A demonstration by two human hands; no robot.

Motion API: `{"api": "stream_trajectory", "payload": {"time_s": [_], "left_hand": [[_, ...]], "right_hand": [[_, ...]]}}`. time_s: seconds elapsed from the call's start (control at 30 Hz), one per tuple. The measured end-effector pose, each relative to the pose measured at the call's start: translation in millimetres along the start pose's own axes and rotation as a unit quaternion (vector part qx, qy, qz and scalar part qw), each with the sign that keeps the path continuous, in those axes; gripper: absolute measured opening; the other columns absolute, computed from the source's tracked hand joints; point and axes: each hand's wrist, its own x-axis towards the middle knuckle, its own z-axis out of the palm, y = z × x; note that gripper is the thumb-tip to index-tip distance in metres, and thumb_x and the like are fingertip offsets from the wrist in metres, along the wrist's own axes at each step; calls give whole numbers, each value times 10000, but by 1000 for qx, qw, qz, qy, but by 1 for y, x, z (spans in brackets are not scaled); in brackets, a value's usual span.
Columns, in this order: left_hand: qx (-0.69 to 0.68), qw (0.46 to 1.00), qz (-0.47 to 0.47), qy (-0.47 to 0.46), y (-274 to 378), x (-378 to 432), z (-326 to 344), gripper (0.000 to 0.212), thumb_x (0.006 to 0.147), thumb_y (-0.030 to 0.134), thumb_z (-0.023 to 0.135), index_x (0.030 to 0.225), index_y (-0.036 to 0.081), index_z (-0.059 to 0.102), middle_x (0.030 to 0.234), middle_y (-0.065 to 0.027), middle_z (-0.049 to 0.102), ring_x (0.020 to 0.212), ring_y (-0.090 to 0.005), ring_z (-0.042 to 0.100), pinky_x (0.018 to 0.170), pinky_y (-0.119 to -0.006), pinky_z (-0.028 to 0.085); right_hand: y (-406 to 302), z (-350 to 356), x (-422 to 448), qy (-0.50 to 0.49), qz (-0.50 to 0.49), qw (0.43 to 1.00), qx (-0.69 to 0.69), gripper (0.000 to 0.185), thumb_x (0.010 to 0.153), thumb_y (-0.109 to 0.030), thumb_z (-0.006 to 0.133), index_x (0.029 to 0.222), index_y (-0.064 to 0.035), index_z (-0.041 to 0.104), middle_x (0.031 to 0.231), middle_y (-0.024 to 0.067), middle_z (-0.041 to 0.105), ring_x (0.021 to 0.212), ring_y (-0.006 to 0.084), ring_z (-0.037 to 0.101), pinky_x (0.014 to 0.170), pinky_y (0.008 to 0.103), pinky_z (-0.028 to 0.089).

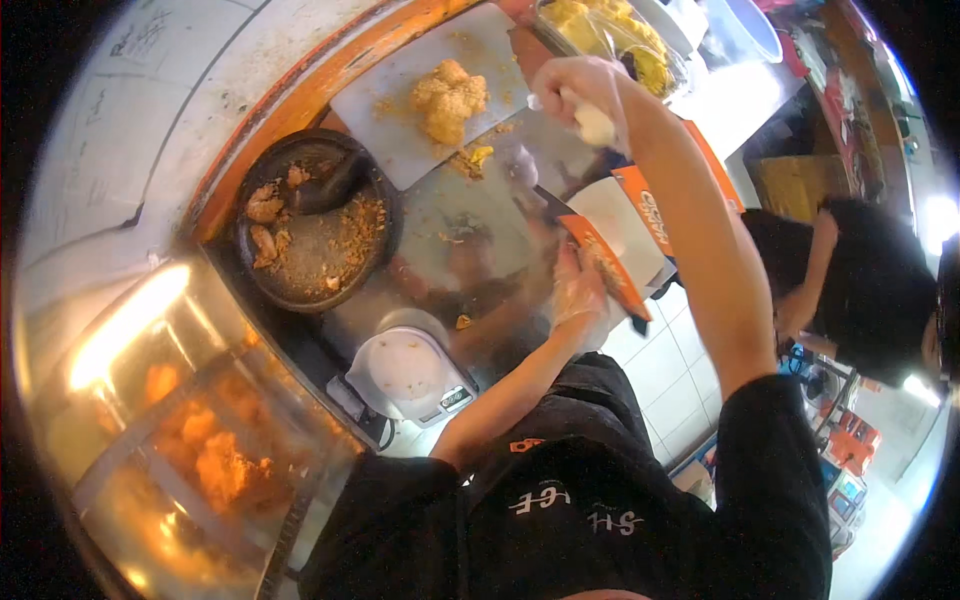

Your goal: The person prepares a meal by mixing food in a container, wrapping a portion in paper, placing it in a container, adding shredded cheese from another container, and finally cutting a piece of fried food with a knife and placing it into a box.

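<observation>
My left hand (579,292), in a clear plastic glove, grips the near edge of an orange-and-white paper food box (611,262). The box stands open at the counter's edge, its pale inside showing. Above and beyond it, my gloved right hand (581,94) is closed around a whitish lump (594,126), which I cannot identify for certain. A crumb-coated piece of fried food (448,97) lies on the white cutting board (375,142), left of my right hand. Crumbs and a yellow scrap (480,155) lie by the board's near edge.
A dark stone mortar (247,225) holds a pestle (330,187), crumbs and meat pieces. Nearer me is a white kitchen scale (450,397). A lit glass case (127,450) with fried food stands left. Yellow food (600,22) sits top right. Another person (870,285) stands at right.
</observation>
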Motion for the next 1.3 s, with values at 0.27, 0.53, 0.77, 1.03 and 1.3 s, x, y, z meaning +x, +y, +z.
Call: {"api": "stream_trajectory", "payload": {"time_s": [0.27, 0.53, 0.77, 1.03, 1.3], "left_hand": [[278, 868, 366, 187, 118, 120, -110, 403, 875, 200, 574, 1198, -34, 522, 1092, -205, 591, 1022, -339, 568, 923, -412, 446], [769, 566, 292, -61, 190, 211, -132, 649, 792, 391, 685, 1284, 18, 485, 1279, -219, 529, 1178, -327, 538, 1001, -377, 441], [480, 804, 352, -23, 220, 227, -136, 487, 795, 315, 682, 1205, 74, 575, 1169, -174, 598, 1152, -331, 538, 982, -404, 436], [462, 716, 459, -251, 227, 320, -91, 381, 967, 281, 508, 1259, 37, 529, 1296, -166, 535, 1194, -235, 517, 1016, -361, 438], [557, 680, 426, -214, 275, 255, -81, 429, 992, 272, 447, 1330, 9, 433, 1257, -151, 530, 1178, -304, 530, 1032, -397, 434]], "right_hand": [[116, 108, -60, 326, -104, 866, -365, 417, 955, -398, 476, 1118, -19, 537, 833, 167, 636, 756, 284, 636, 680, 381, 516], [119, 132, 8, 284, 50, 938, -193, 682, 987, -529, 249, 886, -4, 672, 887, 290, 632, 904, 465, 601, 827, 511, 462], [100, 108, 21, 182, 30, 940, -286, 662, 997, -477, 236, 989, 38, 652, 963, 291, 634, 926, 469, 592, 855, 512, 453], [101, 113, 52, 128, 69, 932, -332, 656, 1001, -481, 256, 1002, 46, 647, 999, 310, 623, 940, 495, 579, 854, 533, 438], [59, 107, 17, 158, 18, 950, -267, 721, 995, -525, 224, 859, 42, 647, 885, 329, 614, 902, 506, 573, 799, 550, 435]]}}
